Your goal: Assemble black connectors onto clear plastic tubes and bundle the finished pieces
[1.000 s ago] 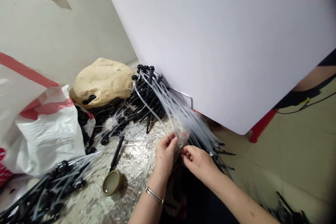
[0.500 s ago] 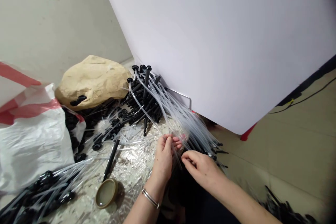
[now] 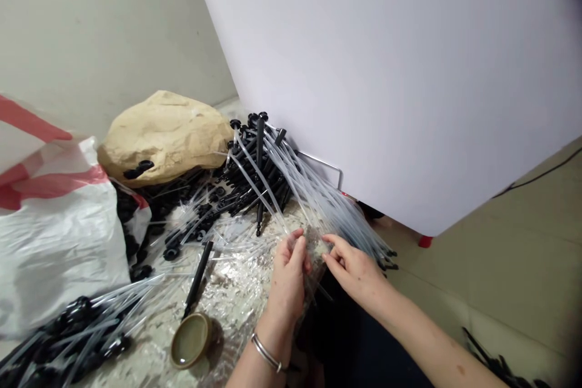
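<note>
My left hand (image 3: 291, 270), with a metal bangle at the wrist, has its thumb and fingers closed on a clear plastic tube (image 3: 273, 203). The tube slants down into its fingertips from the black-headed pieces. Just right of it, my right hand (image 3: 354, 267) has thumb and forefinger parted, their tips by the table's edge; I see nothing gripped between them. Behind both hands lies a bundle of clear tubes (image 3: 336, 212) with black ends. Black fittings (image 3: 254, 176) are heaped at its upper end. What lies between the two hands is blurred and see-through.
A small round bowl (image 3: 175, 345) of liquid and a black rod (image 3: 199, 276) lie on the plastic-covered table (image 3: 236, 291). More tubes with black parts (image 3: 82, 333) are at lower left. A red-and-white bag (image 3: 59, 236), tan wrapped bundle (image 3: 166, 133) and large white panel (image 3: 386, 85) stand around.
My right hand has moved up, and its thumb and forefinger have spread apart. My left hand stays on the tube. The view has shifted slightly.
</note>
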Motion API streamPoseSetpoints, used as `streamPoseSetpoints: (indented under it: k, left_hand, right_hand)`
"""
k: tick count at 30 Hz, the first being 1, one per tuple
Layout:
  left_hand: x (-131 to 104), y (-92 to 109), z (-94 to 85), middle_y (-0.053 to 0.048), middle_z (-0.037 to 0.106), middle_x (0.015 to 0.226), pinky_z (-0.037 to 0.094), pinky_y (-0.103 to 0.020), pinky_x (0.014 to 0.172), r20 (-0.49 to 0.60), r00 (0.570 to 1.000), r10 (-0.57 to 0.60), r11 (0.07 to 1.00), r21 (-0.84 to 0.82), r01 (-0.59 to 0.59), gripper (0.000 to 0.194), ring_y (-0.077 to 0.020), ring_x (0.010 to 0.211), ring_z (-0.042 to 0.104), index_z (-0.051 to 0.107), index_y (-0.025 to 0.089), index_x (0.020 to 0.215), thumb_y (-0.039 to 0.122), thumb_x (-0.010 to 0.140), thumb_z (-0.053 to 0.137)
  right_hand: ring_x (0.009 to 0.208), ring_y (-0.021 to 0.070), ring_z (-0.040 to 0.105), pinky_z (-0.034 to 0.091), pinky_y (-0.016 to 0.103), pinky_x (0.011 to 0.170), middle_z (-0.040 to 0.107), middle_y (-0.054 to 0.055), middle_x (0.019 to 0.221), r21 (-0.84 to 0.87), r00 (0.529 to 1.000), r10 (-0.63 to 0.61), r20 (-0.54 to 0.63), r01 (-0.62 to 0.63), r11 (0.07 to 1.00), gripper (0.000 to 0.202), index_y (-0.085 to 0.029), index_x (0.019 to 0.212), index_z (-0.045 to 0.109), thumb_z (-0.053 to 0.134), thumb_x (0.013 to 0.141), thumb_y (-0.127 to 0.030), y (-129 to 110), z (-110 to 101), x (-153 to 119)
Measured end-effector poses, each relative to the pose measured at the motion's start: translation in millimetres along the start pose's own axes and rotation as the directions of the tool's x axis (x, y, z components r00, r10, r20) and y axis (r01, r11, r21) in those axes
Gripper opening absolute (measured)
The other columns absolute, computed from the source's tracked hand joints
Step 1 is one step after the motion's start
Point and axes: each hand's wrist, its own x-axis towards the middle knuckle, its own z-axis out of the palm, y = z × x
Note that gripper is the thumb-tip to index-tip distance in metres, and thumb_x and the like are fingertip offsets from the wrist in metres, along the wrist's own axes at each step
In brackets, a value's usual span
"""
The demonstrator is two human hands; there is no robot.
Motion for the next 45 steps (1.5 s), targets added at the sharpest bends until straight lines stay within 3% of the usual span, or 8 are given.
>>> streamPoseSetpoints:
  k: [5, 12, 16, 19, 24, 30, 37, 45]
  left_hand:
    - [0, 3, 0.3, 0.009, 0.037, 0.050, 0.023, -0.018, 0.042, 0.048, 0.997, -0.060, 0.998, -0.031, 0.062, 0.034, -0.0046, 0.043, 0.031, 0.058, 0.013, 0.102, 0.034, 0.077, 0.063]
    - [1, 2, 1.0, 0.009, 0.038, 0.048, 0.025, -0.018, 0.042, 0.090, 0.993, -0.083, 0.993, -0.076, 0.090, 0.035, -0.0045, 0.042, 0.033, 0.060, 0.012, 0.102, 0.034, 0.075, 0.066]
    - [2, 1, 1.5, 0.008, 0.041, 0.048, 0.020, -0.017, 0.040, 0.093, 0.988, -0.120, 0.991, -0.045, 0.125, 0.032, -0.0028, 0.040, 0.030, 0.064, 0.012, 0.089, 0.033, 0.067, 0.073]
    - [0, 1, 1.1, 0.007, 0.042, 0.049, 0.023, -0.017, 0.041, 0.082, 0.992, -0.091, 0.995, -0.022, 0.093, 0.026, -0.0032, 0.042, 0.032, 0.064, 0.012, 0.079, 0.035, 0.069, 0.072]
    - [-2, 1, 1.3, 0.005, 0.050, 0.055, 0.034, -0.018, 0.051, 0.018, 0.999, 0.032, 0.992, 0.118, -0.034, 0.024, -0.0072, 0.052, 0.042, 0.067, 0.016, 0.083, 0.039, 0.077, 0.063]
    - [-4, 3, 6.1, -0.002, 0.063, 0.078, 0.046, -0.029, 0.076, 0.089, 0.995, -0.047, 0.990, -0.129, 0.058, 0.019, -0.0151, 0.077, 0.059, 0.060, 0.017, 0.078, 0.036, 0.079, 0.061]
    - [-2, 0, 7.3, 0.006, 0.045, 0.057, 0.036, -0.019, 0.047, 0.126, 0.989, -0.076, 0.980, -0.174, 0.097, 0.018, -0.0056, 0.048, 0.041, 0.057, 0.016, 0.081, 0.033, 0.081, 0.059]
    - [-2, 7, 9.1, 0.011, 0.031, 0.048, 0.024, -0.016, 0.041, 0.102, 0.989, -0.105, 0.980, -0.158, 0.121, 0.028, -0.0032, 0.042, 0.026, 0.059, 0.011, 0.096, 0.029, 0.075, 0.067]
  right_hand:
    - [0.063, 0.0158, 0.056, 0.038, 0.026, 0.058, 0.062, 0.001, 0.070, -0.060, 0.999, 0.045, -0.001, -0.045, 0.997, 0.040, -0.017, 0.118, 0.055, 0.042, 0.083, -0.032, 3, 3, 3]
    - [0.052, 0.0115, 0.048, 0.034, 0.023, 0.051, 0.056, -0.003, 0.058, -0.051, 0.996, 0.091, 0.016, -0.090, 0.995, 0.023, -0.020, 0.092, 0.064, 0.049, 0.078, -0.031, -5, 0, 1]
    - [0.049, 0.0105, 0.044, 0.032, 0.022, 0.048, 0.050, -0.004, 0.054, -0.025, 0.998, 0.034, 0.057, -0.033, 0.999, 0.017, -0.020, 0.078, 0.062, 0.047, 0.079, -0.028, -19, 0, -10]
    - [0.052, 0.0115, 0.047, 0.036, 0.023, 0.052, 0.053, -0.003, 0.058, 0.030, 0.999, -0.011, 0.049, 0.010, 1.000, 0.023, -0.019, 0.089, 0.063, 0.044, 0.083, -0.031, -17, -4, -14]
    - [0.067, 0.0153, 0.055, 0.042, 0.026, 0.062, 0.058, 0.001, 0.073, 0.072, 0.992, 0.007, -0.127, 0.002, 0.997, 0.035, -0.018, 0.111, 0.057, 0.039, 0.086, -0.034, 8, -9, -5]
    - [0.066, 0.0145, 0.055, 0.040, 0.025, 0.059, 0.056, 0.001, 0.076, -0.115, 0.986, -0.013, -0.167, -0.007, 0.993, 0.026, -0.018, 0.103, 0.058, 0.046, 0.081, -0.026, 15, 0, 7]
    - [0.056, 0.0117, 0.048, 0.027, 0.024, 0.050, 0.056, -0.001, 0.071, -0.212, 0.985, 0.006, -0.170, -0.042, 0.976, 0.015, -0.021, 0.088, 0.061, 0.052, 0.079, -0.030, 8, -4, 15]
    - [0.060, 0.0118, 0.050, 0.037, 0.023, 0.056, 0.056, -0.001, 0.068, -0.107, 0.990, -0.004, -0.140, -0.011, 0.994, 0.011, -0.019, 0.075, 0.063, 0.053, 0.075, -0.023, 5, -13, 21]
